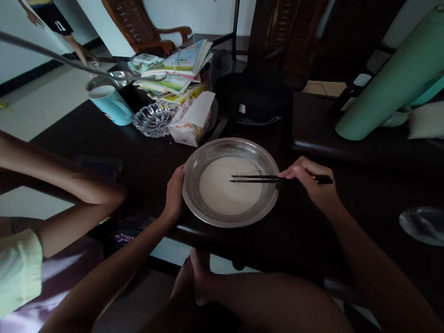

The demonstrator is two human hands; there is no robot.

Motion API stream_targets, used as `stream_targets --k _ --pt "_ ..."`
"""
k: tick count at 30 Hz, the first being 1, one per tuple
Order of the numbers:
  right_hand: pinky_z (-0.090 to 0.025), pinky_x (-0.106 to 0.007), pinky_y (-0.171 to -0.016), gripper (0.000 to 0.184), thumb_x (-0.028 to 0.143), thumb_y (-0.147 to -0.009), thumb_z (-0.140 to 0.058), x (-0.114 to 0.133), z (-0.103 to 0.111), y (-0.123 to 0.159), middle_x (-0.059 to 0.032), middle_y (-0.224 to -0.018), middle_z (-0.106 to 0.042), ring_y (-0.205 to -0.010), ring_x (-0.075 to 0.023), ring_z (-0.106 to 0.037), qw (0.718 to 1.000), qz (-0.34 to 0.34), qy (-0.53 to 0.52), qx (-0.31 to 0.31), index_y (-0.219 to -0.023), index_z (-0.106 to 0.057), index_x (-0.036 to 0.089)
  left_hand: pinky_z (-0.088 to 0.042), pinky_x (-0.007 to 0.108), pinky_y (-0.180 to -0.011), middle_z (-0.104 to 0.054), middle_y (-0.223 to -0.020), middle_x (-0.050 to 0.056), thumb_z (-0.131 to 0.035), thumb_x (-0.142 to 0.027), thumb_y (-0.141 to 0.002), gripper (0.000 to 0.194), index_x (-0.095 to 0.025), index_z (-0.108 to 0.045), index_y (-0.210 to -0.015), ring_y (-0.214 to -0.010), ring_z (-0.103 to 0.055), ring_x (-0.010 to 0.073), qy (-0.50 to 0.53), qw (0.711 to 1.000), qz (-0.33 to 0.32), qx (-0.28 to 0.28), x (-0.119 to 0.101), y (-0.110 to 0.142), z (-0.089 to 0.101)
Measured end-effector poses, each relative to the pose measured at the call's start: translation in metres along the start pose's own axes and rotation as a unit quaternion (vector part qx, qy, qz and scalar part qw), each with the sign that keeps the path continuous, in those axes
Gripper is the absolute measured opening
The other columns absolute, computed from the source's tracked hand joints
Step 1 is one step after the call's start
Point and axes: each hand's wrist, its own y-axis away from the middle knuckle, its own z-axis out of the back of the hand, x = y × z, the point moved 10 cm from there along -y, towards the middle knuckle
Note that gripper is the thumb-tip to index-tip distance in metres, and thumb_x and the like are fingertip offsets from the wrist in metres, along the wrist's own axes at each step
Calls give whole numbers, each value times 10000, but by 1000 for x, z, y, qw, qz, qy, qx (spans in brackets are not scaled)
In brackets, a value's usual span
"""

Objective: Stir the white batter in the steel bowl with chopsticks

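Note:
A round steel basin (227,219) stands on the dark table near its front edge, with a smooth off-white batter-like liquid (222,193) in it. My left hand (174,193) grips the basin's left rim, fingers hidden behind its outer wall. On the other side my right hand (310,182) is closed around a pair of black chopsticks (258,179). Their tips reach over the middle of the liquid, slightly apart; whether they touch its surface I cannot tell.
Behind the basin are a tissue box (193,119), a glass dish (155,120), a light-blue cup (111,104) and stacked booklets (180,71). A tall green cylinder (409,70) leans at right. Another person's bent arm (95,189) rests on the table at left. A plastic bag (432,225) lies far right.

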Motion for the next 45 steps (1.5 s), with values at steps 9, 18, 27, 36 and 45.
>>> stream_targets --k 9,18,27,36,45 --pt "-506 -409 -752 231 401 -913 -609 2 -7 1 -21 -807 -745 -806 -216 -637 1000 4 16 26 -755 -734 286 -456 353 -990 -699 -1152 70 -357 -492 -933 475 -183 -665 -1121 -1109 -600 247 12 1000 6 -9 4 -1 0" --pt "-510 -393 -739 210 366 -915 -612 3 -14 2 -24 -809 -744 -820 -217 -645 998 7 7 55 -778 -747 280 -455 347 -973 -688 -1169 89 -333 -469 -948 488 -161 -658 -1143 -1086 -602 243 -20 1000 -9 3 -1 -1 0" --pt "-512 -368 -733 220 347 -925 -603 3 -13 2 -19 -813 -746 -802 -199 -651 998 13 -4 63 -770 -741 273 -453 328 -968 -700 -1127 67 -364 -494 -932 491 -155 -661 -1128 -1070 -600 229 1 1000 2 -10 7 -1 1" --pt "-509 -370 -685 327 364 -948 -558 6 -10 0 -23 -739 -739 -722 -197 -651 999 12 -21 46 -678 -705 253 -457 328 -961 -703 -1114 60 -373 -445 -932 445 -165 -666 -1117 -1056 -602 230 7 1000 4 -14 7 -2 1" --pt "-509 -367 -696 326 386 -943 -565 2 -6 0 -21 -745 -737 -722 -192 -663 999 3 -17 31 -678 -704 257 -438 314 -999 -685 -1189 73 -361 -431 -941 464 -142 -646 -1165 -1119 -588 223 -18 1000 -14 3 3 -1 0"
